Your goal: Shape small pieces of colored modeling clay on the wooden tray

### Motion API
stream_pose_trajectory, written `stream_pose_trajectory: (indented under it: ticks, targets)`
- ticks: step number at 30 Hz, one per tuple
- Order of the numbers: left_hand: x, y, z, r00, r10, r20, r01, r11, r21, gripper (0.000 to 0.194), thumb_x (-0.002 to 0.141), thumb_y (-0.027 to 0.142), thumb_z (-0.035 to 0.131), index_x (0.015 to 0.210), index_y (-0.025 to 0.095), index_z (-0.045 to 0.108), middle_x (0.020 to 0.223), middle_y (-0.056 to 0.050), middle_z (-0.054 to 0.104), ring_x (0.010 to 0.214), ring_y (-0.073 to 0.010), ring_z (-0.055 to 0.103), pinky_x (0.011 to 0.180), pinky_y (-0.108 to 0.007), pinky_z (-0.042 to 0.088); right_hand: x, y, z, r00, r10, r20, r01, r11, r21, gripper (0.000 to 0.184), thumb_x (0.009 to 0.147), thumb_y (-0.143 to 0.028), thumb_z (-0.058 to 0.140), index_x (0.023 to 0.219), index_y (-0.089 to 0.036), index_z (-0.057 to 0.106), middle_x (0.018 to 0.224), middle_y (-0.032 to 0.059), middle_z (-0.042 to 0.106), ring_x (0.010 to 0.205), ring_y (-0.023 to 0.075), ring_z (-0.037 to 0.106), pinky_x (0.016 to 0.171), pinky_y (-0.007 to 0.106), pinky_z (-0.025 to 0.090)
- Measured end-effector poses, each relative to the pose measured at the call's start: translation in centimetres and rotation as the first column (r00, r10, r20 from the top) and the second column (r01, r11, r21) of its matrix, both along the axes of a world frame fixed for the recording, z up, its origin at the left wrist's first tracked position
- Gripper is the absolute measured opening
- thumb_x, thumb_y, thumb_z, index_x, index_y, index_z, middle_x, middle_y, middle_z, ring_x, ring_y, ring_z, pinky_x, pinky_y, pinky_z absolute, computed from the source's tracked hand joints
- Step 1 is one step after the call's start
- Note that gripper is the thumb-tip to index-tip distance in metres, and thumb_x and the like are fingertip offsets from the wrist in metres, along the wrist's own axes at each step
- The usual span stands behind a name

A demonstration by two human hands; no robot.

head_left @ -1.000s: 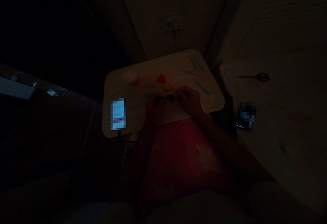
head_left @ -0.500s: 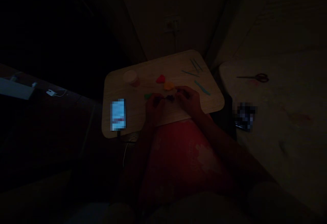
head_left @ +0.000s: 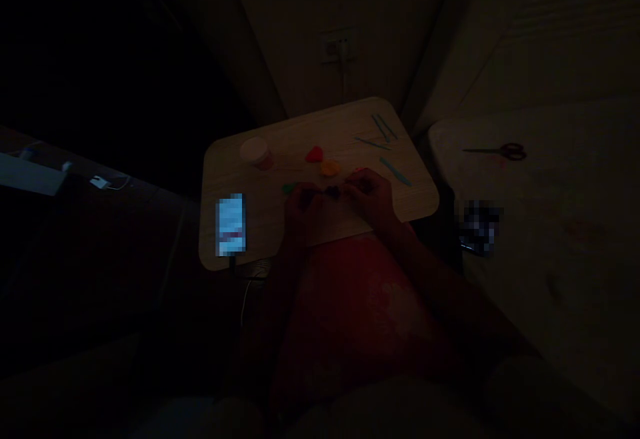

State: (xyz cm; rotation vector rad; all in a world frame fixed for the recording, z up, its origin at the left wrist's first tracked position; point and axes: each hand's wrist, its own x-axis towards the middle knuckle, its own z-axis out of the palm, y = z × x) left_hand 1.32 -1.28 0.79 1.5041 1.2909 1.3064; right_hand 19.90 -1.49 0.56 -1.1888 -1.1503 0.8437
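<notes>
Small dark clay lump (head_left: 331,191) sits toward the near edge of a rounded pale-wood bench (head_left: 350,125), pinched in the left hand's (head_left: 303,207) grip; the right hand (head_left: 369,195) closes in from the right, its grip too dim to tell. Too hard a squeeze could deform the lump, and a slip could drop it over the near edge onto red cloth (head_left: 350,312). The left hand could also knock the green clay lump (head_left: 290,188) just beside it. Farther off lie an orange clay lump (head_left: 330,168), a red clay lump (head_left: 315,154), slim teal sculpting tools (head_left: 395,171) and a pale-lidded plastic tub (head_left: 255,152), with a lit phone (head_left: 231,224) to the left.
</notes>
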Motion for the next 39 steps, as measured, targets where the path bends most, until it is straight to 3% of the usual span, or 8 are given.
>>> stream_pose_trajectory:
  ticks: [5,10,15,19,23,30,36,39]
  targets:
    - [-0.02,-0.1,0.11,1.0,-0.004,0.0,0.004,1.0,-0.003,0.018,0.082,0.032,0.074,0.092,0.021,0.066,0.086,-0.001,0.068,0.075,-0.0133,0.063,0.067,-0.023,0.052,0.11,-0.15,0.01,0.999,0.025,0.037,-0.025,1.0,-0.007,0.028,0.086,-0.043,0.07,0.071,-0.022,0.061,0.065,-0.0022,0.06,0.057,0.0126,0.054,0.057,0.028,0.045]
    - [-0.01,-0.13,0.15,1.0,0.003,0.008,-0.003,1.0,-0.007,0.015,0.081,0.029,0.073,0.091,0.021,0.066,0.085,0.0,0.068,0.073,-0.0125,0.062,0.067,-0.023,0.051,0.15,-0.14,0.27,0.996,-0.012,0.089,0.01,1.0,0.019,0.048,0.095,-0.052,0.058,0.058,-0.023,0.049,0.053,-0.0029,0.046,0.056,0.0134,0.049,0.063,0.03,0.046]
    - [-0.07,-0.08,0.11,1.0,0.0,-0.002,0.0,1.0,-0.01,0.016,0.081,0.029,0.073,0.092,0.02,0.066,0.085,-0.001,0.069,0.074,-0.0128,0.063,0.068,-0.023,0.051,0.26,-0.08,0.11,1.0,0.011,0.019,-0.011,1.0,-0.002,0.036,0.099,-0.052,0.052,0.082,-0.023,0.062,0.061,-0.0026,0.053,0.053,0.0128,0.051,0.052,0.027,0.042]
    - [-0.09,-0.04,0.08,1.0,0.002,-0.017,-0.002,1.0,0.011,0.015,0.082,0.029,0.073,0.092,0.02,0.066,0.086,-0.001,0.069,0.075,-0.0132,0.063,0.07,-0.024,0.052,0.22,0.0,-0.11,0.998,0.059,-0.038,-0.059,0.998,-0.008,0.034,0.099,-0.052,0.05,0.108,-0.025,0.068,0.078,0.0022,0.068,0.062,0.0155,0.065,0.058,0.03,0.053]
    - [-0.09,0.0,-0.1,1.0,0.0,-0.006,0.0,1.0,0.006,0.016,0.082,0.03,0.073,0.092,0.021,0.066,0.086,-0.001,0.068,0.075,-0.0133,0.063,0.071,-0.025,0.052,0.08,0.03,-0.2,0.994,0.087,-0.071,-0.089,0.996,-0.019,0.036,0.099,-0.049,0.049,0.118,-0.026,0.07,0.094,0.0067,0.075,0.073,0.0183,0.072,0.066,0.034,0.06]
    - [-0.11,-0.03,-0.12,1.0,-0.006,-0.006,0.006,1.0,0.004,0.016,0.082,0.03,0.073,0.093,0.021,0.066,0.083,0.0,0.066,0.072,-0.0126,0.062,0.066,-0.023,0.05,-0.17,0.09,-0.27,0.999,0.038,-0.014,-0.038,0.999,-0.026,0.013,0.085,-0.033,0.07,0.09,-0.023,0.076,0.084,0.0045,0.076,0.078,0.0189,0.073,0.073,0.033,0.06]
    - [-0.1,-0.01,-0.03,1.0,-0.002,-0.018,0.002,1.0,0.006,0.012,0.081,0.025,0.071,0.092,0.021,0.067,0.083,0.0,0.067,0.073,-0.0132,0.062,0.068,-0.023,0.051,-0.14,0.15,-0.6,1.0,-0.027,0.008,0.027,1.0,-0.016,0.019,0.076,-0.035,0.079,0.073,-0.021,0.066,0.079,0.0018,0.069,0.067,0.0144,0.064,0.058,0.027,0.05]
    - [-0.04,0.0,-0.03,1.0,-0.008,0.002,0.008,1.0,0.001,0.014,0.081,0.026,0.072,0.092,0.022,0.067,0.084,-0.001,0.068,0.074,-0.013,0.062,0.068,-0.024,0.051,0.0,0.01,-0.34,1.0,0.015,-0.017,-0.016,1.0,-0.023,0.017,0.083,-0.037,0.073,0.077,-0.022,0.069,0.069,-0.0009,0.064,0.054,0.0122,0.055,0.052,0.027,0.045]
